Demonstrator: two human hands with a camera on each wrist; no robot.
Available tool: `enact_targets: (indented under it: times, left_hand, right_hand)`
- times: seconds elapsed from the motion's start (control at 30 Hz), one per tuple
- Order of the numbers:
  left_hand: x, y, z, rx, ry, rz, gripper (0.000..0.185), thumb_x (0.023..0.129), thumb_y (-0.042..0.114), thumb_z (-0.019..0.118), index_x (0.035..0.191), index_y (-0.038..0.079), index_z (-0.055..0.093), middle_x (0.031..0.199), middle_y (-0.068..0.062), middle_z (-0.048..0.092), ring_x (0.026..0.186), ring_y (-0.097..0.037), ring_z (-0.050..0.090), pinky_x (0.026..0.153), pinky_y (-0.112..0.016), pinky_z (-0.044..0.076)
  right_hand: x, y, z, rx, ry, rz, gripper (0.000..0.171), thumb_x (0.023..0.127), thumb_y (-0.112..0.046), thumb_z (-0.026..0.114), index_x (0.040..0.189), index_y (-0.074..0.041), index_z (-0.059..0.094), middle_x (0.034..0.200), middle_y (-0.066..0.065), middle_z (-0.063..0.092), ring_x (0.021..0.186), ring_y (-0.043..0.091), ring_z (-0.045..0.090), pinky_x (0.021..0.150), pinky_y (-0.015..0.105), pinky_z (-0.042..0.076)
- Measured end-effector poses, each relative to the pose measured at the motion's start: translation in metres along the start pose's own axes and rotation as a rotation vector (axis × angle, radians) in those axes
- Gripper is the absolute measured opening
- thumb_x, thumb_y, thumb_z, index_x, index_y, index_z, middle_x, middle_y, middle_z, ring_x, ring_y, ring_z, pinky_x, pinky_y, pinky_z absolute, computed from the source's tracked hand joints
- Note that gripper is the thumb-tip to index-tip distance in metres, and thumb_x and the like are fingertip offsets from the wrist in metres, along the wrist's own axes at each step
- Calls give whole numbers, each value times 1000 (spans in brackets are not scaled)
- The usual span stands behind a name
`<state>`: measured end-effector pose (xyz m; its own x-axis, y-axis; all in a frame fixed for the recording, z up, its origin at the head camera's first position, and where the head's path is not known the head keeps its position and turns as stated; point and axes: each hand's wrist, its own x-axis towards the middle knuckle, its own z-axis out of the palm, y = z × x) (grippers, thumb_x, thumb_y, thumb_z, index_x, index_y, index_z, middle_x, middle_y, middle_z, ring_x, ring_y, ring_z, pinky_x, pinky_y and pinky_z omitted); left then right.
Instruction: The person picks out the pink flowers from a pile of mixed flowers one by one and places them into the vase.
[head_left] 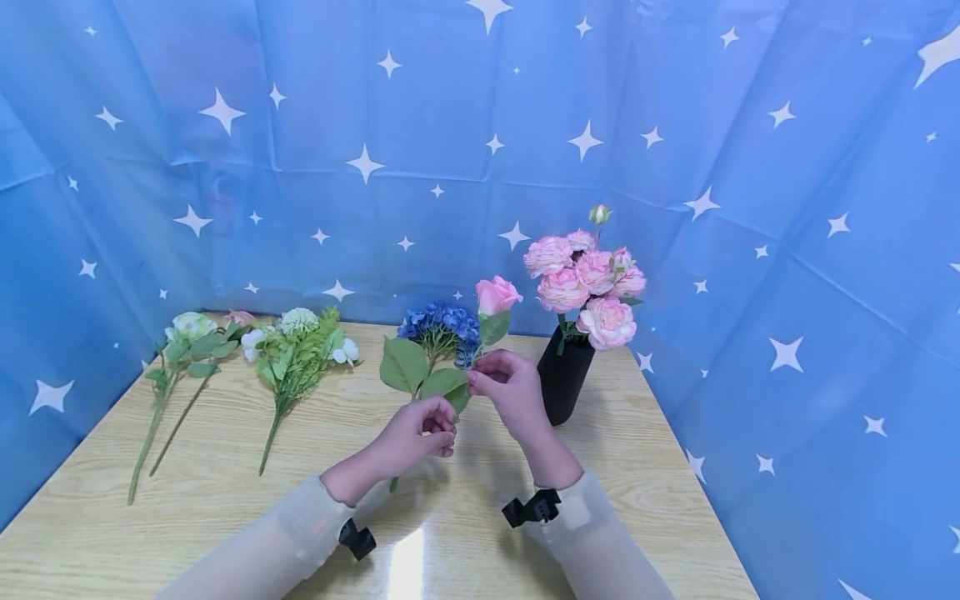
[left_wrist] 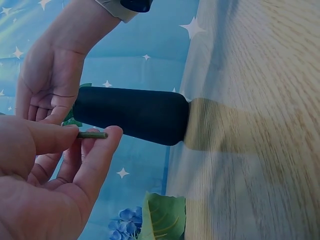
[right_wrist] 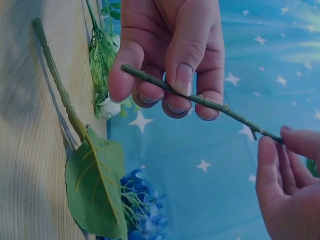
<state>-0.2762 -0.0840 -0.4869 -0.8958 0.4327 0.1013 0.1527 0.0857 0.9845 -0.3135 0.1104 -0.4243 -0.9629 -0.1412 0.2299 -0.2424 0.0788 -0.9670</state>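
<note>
Both hands hold the stem (right_wrist: 240, 119) of a single pink rose (head_left: 497, 296), whose bloom points up and away above the table. My left hand (head_left: 412, 437) pinches the lower stem between thumb and fingers; in the left wrist view the cut end (left_wrist: 95, 135) pokes out past the thumb. Higher up, near the rose's leaf, my right hand (head_left: 513, 396) pinches the same stem. Behind the hands a blue hydrangea (head_left: 442, 325) with broad green leaves (head_left: 403, 364) lies on the table. Right of my right hand stands a black vase (head_left: 564, 375) holding pink peonies (head_left: 562, 287).
At the left of the wooden table (head_left: 225, 533) lie a white flower (head_left: 189, 327) on a long stem, a pink flower (head_left: 240, 318) and a white-and-green bunch (head_left: 300, 350). A blue starred curtain (head_left: 420, 125) hangs behind and along both sides.
</note>
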Motion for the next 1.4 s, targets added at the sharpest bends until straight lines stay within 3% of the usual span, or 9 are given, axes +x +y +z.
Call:
enact_targets:
  times: [0.37, 0.73, 0.87, 1.13, 1.4]
  left_hand:
    - [0, -1, 4, 23, 10, 6, 12, 98, -9, 64, 109, -5, 60, 96, -12, 61, 87, -19, 64, 80, -33, 67]
    - [-1, -2, 2, 43, 49, 21, 18, 99, -4, 66, 116, -2, 63, 101, -12, 63, 88, -17, 67, 79, -32, 67]
    - [-2, -4, -5, 69, 100, 20, 25, 95, -2, 71, 120, -1, 65, 104, -13, 66, 88, -18, 67, 76, -30, 66]
    - [7, -2, -13, 159, 136, 36, 25, 95, 5, 74, 119, 3, 67, 105, -12, 69, 89, -17, 67, 75, -27, 63]
    - [27, 7, -4, 314, 184, 78, 25, 98, 12, 75, 122, 11, 68, 105, -2, 71, 96, -14, 67, 87, -29, 58]
  right_hand:
    - [-3, 0, -3, -11, 24, 1, 15, 95, 1, 75, 106, 11, 72, 89, 5, 75, 73, 12, 73, 73, 27, 65]
    - [-4, -2, -4, -19, 54, -42, 9, 95, 0, 75, 102, 6, 74, 91, 14, 76, 73, 13, 73, 72, 26, 65]
    - [0, -3, -5, -46, 73, -111, 9, 94, 1, 76, 101, 7, 75, 93, 20, 76, 72, 10, 73, 70, 26, 65]
    - [5, -12, -23, -122, 189, -241, 7, 91, 3, 78, 97, 8, 77, 94, 29, 77, 69, 4, 73, 68, 23, 64]
    - [5, -20, -40, -103, 302, -410, 4, 89, 11, 77, 86, 9, 75, 85, 32, 73, 68, -1, 71, 65, 18, 61]
